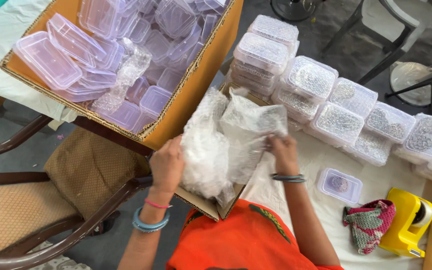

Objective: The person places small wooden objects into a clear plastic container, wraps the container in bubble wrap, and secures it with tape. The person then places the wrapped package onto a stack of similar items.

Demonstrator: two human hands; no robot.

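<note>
My orange top (236, 240) fills the bottom edge, and just above it sits a small open cardboard box (203, 202) stuffed with clear plastic bags (216, 145). My left hand (167, 167) presses flat against the left side of that bundle, fingers curled loosely on the plastic. My right hand (282, 152) pinches the upper right corner of the bags, fingers closed narrow on the film. So the bags lie between my two hands, touching both.

To the left of the small box stands a large cardboard box (196, 90), tilted, full of empty clear lidded tubs (51, 60) and a strip of bubble wrap (123, 75). Beyond the small box and to its right run stacks of filled clear tubs (306, 80) on a white cloth. One small tub (340, 185) lies alone to the right of the small box, then a crocheted cloth (368, 222) and a yellow tape dispenser (408, 222).
</note>
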